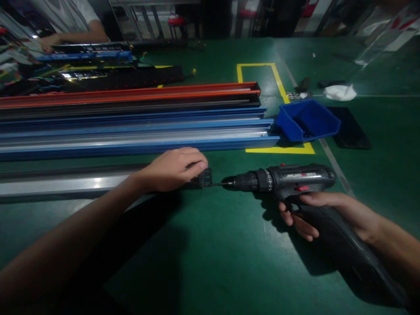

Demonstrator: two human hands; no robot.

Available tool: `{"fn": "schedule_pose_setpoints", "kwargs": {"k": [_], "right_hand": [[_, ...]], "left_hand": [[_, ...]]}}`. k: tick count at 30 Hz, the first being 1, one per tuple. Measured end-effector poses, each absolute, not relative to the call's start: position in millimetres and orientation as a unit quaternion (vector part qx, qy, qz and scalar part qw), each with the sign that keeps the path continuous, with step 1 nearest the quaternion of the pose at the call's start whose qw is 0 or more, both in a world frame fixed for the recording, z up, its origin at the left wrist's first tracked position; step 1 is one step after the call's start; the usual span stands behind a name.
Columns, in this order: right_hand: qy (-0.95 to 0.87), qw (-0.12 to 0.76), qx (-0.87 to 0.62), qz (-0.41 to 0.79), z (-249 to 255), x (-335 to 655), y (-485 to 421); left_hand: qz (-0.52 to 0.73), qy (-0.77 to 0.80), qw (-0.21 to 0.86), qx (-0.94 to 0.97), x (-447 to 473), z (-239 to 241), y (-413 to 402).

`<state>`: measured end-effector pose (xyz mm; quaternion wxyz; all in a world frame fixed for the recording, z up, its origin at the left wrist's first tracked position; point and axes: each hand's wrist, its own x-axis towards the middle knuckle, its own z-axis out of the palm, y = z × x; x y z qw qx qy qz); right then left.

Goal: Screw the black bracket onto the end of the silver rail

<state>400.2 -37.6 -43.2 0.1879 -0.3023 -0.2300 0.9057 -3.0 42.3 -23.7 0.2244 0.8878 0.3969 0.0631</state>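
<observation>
My right hand [341, 212] grips a black cordless drill [302, 178] by its handle, the drill lying level and pointing left. Its long thin bit [218, 184] reaches a black end cap [206, 177] at the right end of a long silver and black metal profile [72, 183]. Over that end, my left hand [175, 168] is closed, thumb and fingers round the profile by the cap. Whether the bit sits in a screw is too small to tell.
Behind lie several blue profiles [138, 142] and an orange one [131, 94]. A blue bin [308, 122] stands right of them, beside a dark flat slab [351, 129]. White crumpled material [340, 92] lies farther back. Across the green table, another person's arm [95, 33] rests near wired assemblies [92, 52].
</observation>
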Motion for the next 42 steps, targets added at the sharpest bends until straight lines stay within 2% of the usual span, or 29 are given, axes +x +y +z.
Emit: {"fn": "schedule_pose_setpoints", "kwargs": {"k": [23, 42], "right_hand": [[-0.328, 0.189, -0.325, 0.867, -44.5, 400.8, -41.7], [-0.341, 0.180, -0.331, 0.861, -49.4, 400.4, -42.9]], "left_hand": [[0.097, 0.386, 0.202, 0.895, -1.6, -22.7, 39.6], [0.092, 0.382, 0.200, 0.898, 0.5, -18.4, 38.4]]}}
